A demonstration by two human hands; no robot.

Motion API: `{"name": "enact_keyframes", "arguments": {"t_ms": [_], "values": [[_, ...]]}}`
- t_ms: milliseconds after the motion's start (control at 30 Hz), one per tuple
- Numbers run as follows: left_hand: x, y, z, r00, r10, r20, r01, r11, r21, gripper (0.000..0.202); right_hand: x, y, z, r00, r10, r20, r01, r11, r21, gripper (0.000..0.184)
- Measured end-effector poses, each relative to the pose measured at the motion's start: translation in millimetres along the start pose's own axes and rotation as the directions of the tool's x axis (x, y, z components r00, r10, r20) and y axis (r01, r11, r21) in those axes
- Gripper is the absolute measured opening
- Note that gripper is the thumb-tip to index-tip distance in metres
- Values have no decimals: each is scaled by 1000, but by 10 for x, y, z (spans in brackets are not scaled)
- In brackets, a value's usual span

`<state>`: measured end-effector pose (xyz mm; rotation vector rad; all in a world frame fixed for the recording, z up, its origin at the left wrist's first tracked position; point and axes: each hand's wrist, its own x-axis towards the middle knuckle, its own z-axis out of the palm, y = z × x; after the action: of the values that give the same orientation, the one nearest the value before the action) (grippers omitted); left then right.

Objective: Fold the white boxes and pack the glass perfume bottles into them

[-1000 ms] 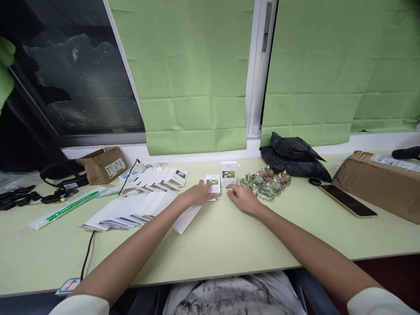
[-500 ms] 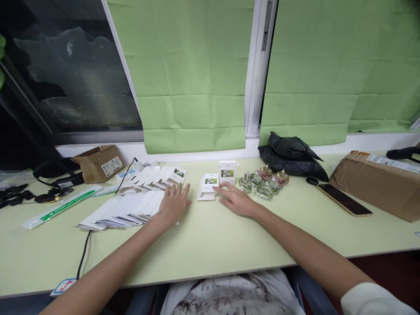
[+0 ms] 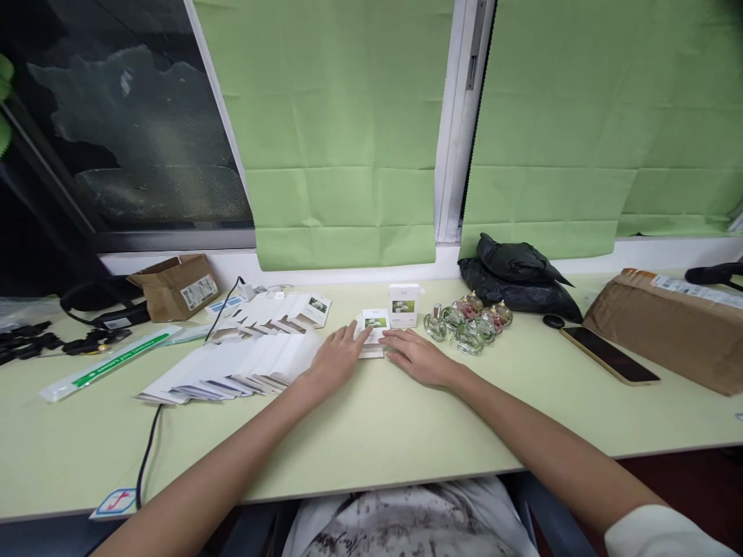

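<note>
A small white carton (image 3: 376, 319) with a green-and-white flower picture lies on the table in front of me, a pale flap showing at its near end. My left hand (image 3: 337, 357) has its fingers along the carton's left side, with a digit reaching over the front. From the other side, my right hand (image 3: 419, 357) presses its fingertips to the right edge, so the carton is held between both hands. Just behind it stands a matching upright carton (image 3: 404, 304). Clear glass bottles (image 3: 469, 336), some with pink and gold parts behind, are right of my right hand.
Flat white cartons (image 3: 232, 367) lie fanned out at left, with more folded cartons (image 3: 279, 311) behind them. A brown box (image 3: 174, 290), black cable (image 3: 152, 441) and green-striped plastic packet (image 3: 119, 362) lie further left. At right are black bags (image 3: 516, 278), a phone (image 3: 609, 354) and a brown parcel (image 3: 667, 325).
My left hand has moved right, from beside the fanned white cartons to the left side of the flower-picture carton. My right hand has stayed at the carton's right edge.
</note>
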<state>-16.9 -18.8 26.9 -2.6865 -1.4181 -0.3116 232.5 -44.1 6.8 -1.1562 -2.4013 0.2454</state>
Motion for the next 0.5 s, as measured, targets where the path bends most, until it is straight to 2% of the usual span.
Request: {"name": "enact_keyframes", "arguments": {"t_ms": [67,133,300,400,500], "values": [[24,44,33,999,38,34,-33,992,-124,61,-10,25,14,999,8,-44,-6,999,52,42],[39,61,55,999,29,15,-25,970,-241,50,-11,54,29,995,14,-94,-3,993,119,38],[40,99,108,988,-131,-85,83,901,-426,43,9,87,75,977,14,-213,48,958,282,32],[19,135,144,974,-194,-120,102,841,-531,41,25,84,112,960,90,-265,31,907,421,41],[3,170,174,968,-234,-89,131,776,-618,44,48,102,145,949,182,-257,-4,824,567,52]]}}
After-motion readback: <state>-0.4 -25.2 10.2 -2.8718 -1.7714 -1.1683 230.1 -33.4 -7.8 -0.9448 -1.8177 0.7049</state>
